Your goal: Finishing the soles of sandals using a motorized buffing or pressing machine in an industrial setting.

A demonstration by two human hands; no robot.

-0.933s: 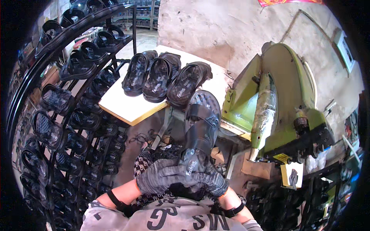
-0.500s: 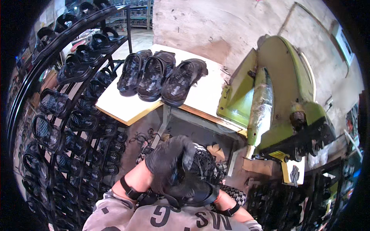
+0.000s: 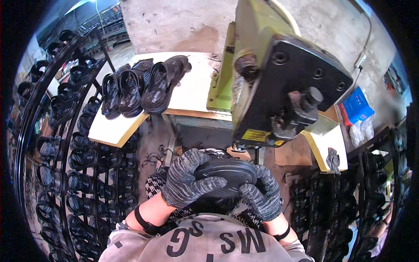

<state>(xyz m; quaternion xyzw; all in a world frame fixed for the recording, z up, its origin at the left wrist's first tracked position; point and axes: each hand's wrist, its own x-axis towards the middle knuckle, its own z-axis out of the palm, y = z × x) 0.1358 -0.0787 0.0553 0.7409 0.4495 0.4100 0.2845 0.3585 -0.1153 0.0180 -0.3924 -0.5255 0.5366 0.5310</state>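
A black sandal (image 3: 229, 174) is held up in front of my lap, its textured sole turned toward me. My left hand (image 3: 185, 179), in a grey-and-black knit glove, grips one end, with the thumb across the sole. At the other end my right hand (image 3: 263, 192), gloved alike, closes on the edge with its thumb on the sole side. The sandal's upper is hidden behind the sole. Just beyond the hands hangs the black-fronted head of a green machine (image 3: 301, 83), apart from the sandal.
Black sandals (image 3: 160, 86) lie in a row on the white table (image 3: 192, 94) ahead. Racks full of sandals stand at left (image 3: 50, 148) and at right (image 3: 340, 205). A small white ledge (image 3: 334, 142) holds a dark crumpled piece, with a blue box (image 3: 358, 107) behind it.
My view has swung right, bringing the machine head closer to the middle. The sandal, smeared by motion before, is now held steady by both hands with its sole toward me.
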